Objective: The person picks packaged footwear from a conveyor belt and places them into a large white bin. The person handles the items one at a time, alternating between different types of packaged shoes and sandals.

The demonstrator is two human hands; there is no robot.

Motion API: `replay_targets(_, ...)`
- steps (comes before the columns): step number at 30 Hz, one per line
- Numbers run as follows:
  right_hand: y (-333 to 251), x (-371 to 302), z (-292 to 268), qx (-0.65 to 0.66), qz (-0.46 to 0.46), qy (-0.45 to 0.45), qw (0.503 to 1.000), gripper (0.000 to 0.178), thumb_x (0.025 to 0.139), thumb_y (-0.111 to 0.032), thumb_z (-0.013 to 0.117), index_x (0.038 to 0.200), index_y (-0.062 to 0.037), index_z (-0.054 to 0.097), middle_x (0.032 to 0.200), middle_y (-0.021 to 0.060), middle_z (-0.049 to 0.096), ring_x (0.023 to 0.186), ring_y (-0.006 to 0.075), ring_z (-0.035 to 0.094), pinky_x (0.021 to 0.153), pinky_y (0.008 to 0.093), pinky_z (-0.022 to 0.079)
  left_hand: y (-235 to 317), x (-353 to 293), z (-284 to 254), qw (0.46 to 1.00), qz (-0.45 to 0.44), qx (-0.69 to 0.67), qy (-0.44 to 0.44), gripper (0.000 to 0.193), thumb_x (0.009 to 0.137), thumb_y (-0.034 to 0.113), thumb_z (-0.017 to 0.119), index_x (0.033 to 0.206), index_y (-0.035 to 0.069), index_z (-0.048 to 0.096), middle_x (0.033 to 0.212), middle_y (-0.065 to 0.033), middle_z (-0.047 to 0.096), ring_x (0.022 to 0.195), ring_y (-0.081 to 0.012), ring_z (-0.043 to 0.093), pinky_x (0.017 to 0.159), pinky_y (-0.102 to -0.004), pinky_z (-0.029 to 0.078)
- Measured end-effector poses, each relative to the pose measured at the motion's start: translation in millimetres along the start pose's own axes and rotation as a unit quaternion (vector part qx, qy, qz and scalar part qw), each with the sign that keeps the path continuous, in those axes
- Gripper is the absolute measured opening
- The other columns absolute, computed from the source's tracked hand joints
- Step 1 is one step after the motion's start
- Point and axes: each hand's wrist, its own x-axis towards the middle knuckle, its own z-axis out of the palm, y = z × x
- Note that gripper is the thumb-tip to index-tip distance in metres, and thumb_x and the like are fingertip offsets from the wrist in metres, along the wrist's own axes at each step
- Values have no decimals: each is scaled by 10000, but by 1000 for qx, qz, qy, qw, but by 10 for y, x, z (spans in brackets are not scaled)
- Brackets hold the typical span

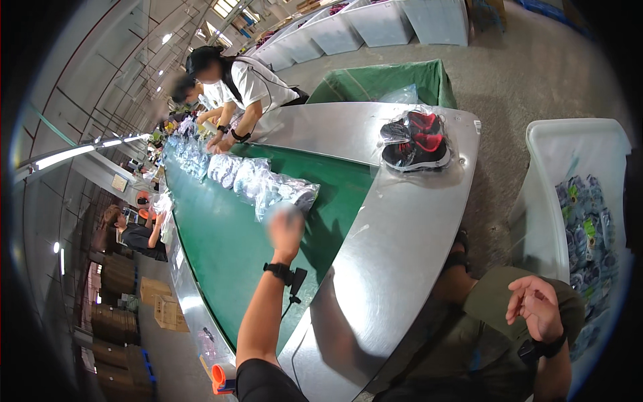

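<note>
My left hand (284,231) reaches over the green conveyor belt (228,248) to the near end of a row of clear plastic-wrapped packages (261,184). It is smeared by motion, so its grip is unclear. My right hand (536,308) hangs at the lower right over my lap, its fingers loosely bent and apart, with nothing in it. A pair of dark shoes with red linings in a clear bag (415,144) lies on the metal table end (375,241), beyond both hands.
Right of me stands a white bin (546,201) holding many bagged items (589,228). Behind the table is a green-covered container (388,77). Co-workers (248,87) handle packages farther up the belt; another person (137,231) is across it. An orange tape roll (221,375) sits at the near edge.
</note>
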Motion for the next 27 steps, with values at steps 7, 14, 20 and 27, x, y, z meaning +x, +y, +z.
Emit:
replay_targets(7,-3,-83,-16,8,-14,-14,1000,393,897,-181,604,1211,56,591,888,128,668,744,189,667,660,304,568,131,-622,-457,811,-239,-521,-120,978,952,771,377,1645,152,73,1661,-177,229,1551,-365,163,1218,-561,216)
replay_targets(14,-14,-125,-80,9,-31,-16,999,366,938,-194,595,1218,42,600,905,107,669,756,165,663,665,294,560,-141,-844,-272,564,-275,-776,-62,932,913,754,505,1555,97,348,1520,-190,465,1369,-413,470,1126,-568,396)
replay_targets(20,-9,-107,-76,4,-30,-18,999,357,953,-187,590,1230,38,601,907,101,666,769,161,663,670,290,558,-300,-626,-29,559,-332,-754,-97,735,922,578,659,1427,69,493,1358,-169,599,1210,-383,592,1043,-537,485)
replay_targets(27,-30,-119,-77,4,-20,-15,1000,349,963,-182,596,1231,42,600,913,95,663,777,158,663,686,291,565,155,-685,-181,577,-285,-765,-14,651,914,514,694,1384,93,532,1326,-127,621,1163,-329,616,1020,-488,498)
